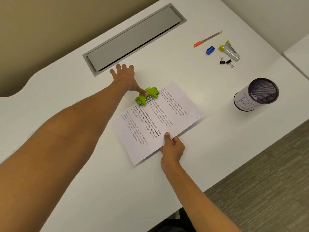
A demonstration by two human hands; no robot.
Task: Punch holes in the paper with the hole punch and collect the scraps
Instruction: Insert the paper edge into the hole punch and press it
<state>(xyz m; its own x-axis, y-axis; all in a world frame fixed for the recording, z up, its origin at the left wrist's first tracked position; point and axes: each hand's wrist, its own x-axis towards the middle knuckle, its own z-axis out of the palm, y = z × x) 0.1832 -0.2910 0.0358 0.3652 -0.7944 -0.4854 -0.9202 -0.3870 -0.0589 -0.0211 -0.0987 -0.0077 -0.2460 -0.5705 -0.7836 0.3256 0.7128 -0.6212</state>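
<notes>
- Two bare forearms reach in from the lower edge of the frame across a white surface.
- The right hand, lower centre, pinches the near edge of the paper, thumb on top and the other fingers curled beneath.
- The paper, a thin printed stack, lies at centre frame; it looks light and floppy, so it is best held flat by an edge.
- The left hand, just above centre, spreads its fingers straight and presses its thumb on the green hole punch.
- The hole punch sits on the paper's far edge; it looks small, rigid and light, likely to slide unless pressed squarely down.
- A mesh cup, at right, may take the scraps.
</notes>
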